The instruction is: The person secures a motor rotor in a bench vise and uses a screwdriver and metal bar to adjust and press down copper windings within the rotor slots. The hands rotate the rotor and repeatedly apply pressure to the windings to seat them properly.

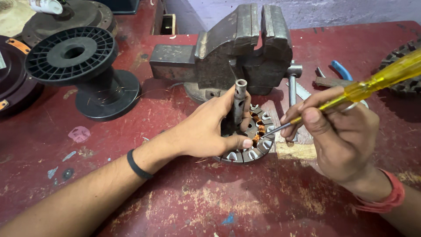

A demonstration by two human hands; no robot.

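The left hand [208, 129] grips the stator [250, 136] where it lies flat on the red bench [245, 197], thumb pressed on its near rim, fingers curled about the upright shaft [240, 103] at its centre. The right hand [340, 136] pinches a screwdriver [351, 92] between thumb and fingers, closed tight on the lower end of the yellow handle.

The stator sits just in front of the grey vise [237, 48], its axis vertical, with copper winding [258, 127] in a few slots on the right side. The screwdriver's long axis runs from upper right down to lower left, its tip pointing into a wound slot close to the left thumb.

The blade could well slip off the winding and jab that thumb, since the two lie so near. Too hard a push might also scrape or nick the thin copper wire. A black spool [74, 57] stands well apart at the left.
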